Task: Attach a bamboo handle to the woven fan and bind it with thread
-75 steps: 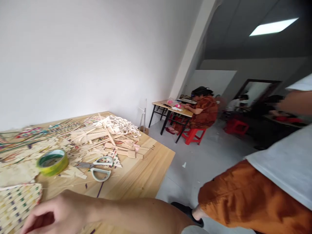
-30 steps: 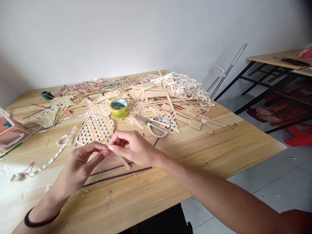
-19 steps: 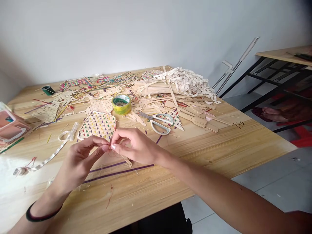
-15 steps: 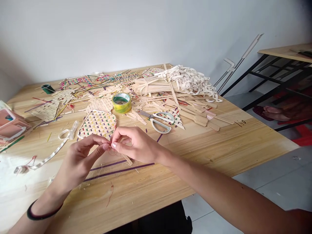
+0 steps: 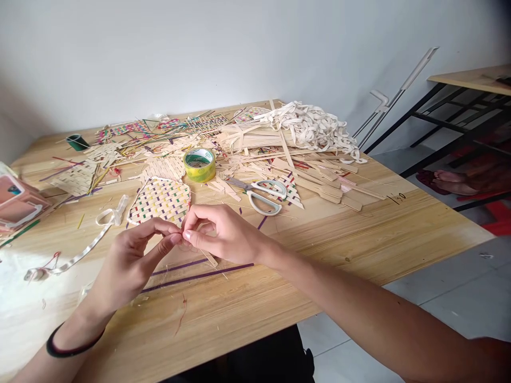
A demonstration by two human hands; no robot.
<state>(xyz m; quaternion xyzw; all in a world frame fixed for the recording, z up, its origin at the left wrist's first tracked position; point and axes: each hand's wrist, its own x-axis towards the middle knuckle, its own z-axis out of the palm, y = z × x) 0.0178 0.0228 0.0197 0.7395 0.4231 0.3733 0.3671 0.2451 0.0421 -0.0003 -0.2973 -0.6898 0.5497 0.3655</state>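
In front of the woven mat [image 5: 159, 201], the left hand [image 5: 130, 260] and right hand [image 5: 225, 234] pinch what looks like red thread [image 5: 182, 232]. Being so thin, it could slip or tangle.

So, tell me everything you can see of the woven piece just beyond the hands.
The woven piece lies flat on the table, pale wood-like strips interlaced with purple, green, red and yellow ones. Its far edge is white-trimmed; red shows along the right edge. The left hand and right hand partly hide its near side; whether they touch it is unclear.
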